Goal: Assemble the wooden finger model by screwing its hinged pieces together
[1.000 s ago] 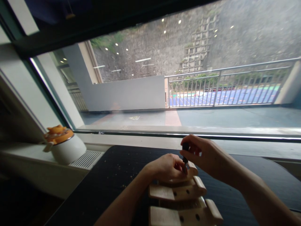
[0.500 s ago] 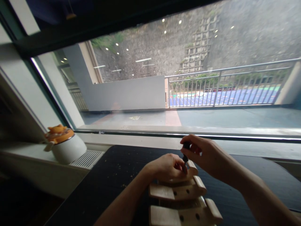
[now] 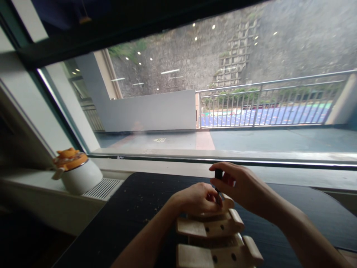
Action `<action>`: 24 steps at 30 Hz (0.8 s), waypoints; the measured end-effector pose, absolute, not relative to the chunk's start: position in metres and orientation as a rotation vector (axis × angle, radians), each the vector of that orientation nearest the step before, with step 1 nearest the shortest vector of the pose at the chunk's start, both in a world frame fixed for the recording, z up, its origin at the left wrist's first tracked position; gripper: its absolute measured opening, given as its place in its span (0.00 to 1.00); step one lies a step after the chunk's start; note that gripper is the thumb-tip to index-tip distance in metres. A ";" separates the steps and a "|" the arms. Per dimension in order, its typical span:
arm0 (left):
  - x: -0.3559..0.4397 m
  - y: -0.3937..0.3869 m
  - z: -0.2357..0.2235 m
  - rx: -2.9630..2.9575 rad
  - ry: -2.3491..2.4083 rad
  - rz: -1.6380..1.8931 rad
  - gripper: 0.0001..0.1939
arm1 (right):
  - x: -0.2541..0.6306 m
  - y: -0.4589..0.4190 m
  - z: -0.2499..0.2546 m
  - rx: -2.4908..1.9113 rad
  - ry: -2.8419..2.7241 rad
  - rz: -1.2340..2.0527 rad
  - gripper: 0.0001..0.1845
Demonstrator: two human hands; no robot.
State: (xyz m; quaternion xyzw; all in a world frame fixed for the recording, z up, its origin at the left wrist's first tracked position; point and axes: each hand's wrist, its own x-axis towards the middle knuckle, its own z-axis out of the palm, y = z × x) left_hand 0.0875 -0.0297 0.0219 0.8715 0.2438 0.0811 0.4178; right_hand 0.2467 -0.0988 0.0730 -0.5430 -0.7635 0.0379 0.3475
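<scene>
My right hand [image 3: 234, 180] grips the black handle of a screwdriver [image 3: 218, 174] between thumb and fingers. The tool stands nearly upright over the far end of a wooden piece made of several curved slats [image 3: 192, 227]. Close by, my left hand [image 3: 199, 199] is closed around the screwdriver's lower end, its fingers pinched near the shaft; whether a screw is between them is hidden. Dark round holes [image 3: 222, 227] show in the nearer slats. The farthest slat lies partly behind my left hand.
Under the wooden piece is a black table [image 3: 134, 216] with small light crumbs on it. A white pot with an orange animal-shaped lid [image 3: 80, 173] stands on the sill at left, beside a vent grille [image 3: 103, 188]. A large window [image 3: 178, 111] rises behind the table.
My right hand and the screwdriver handle have shifted slightly left, and the handle has turned a little. My left hand stays nearly in place.
</scene>
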 end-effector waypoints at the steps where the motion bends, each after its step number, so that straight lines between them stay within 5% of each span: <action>1: 0.088 -0.031 0.024 2.188 0.619 0.201 0.07 | 0.247 -0.099 0.073 -1.408 -1.989 0.109 0.12; 24: 0.089 -0.031 0.025 2.133 0.598 0.202 0.07 | 0.241 -0.094 0.068 -1.426 -1.945 0.224 0.07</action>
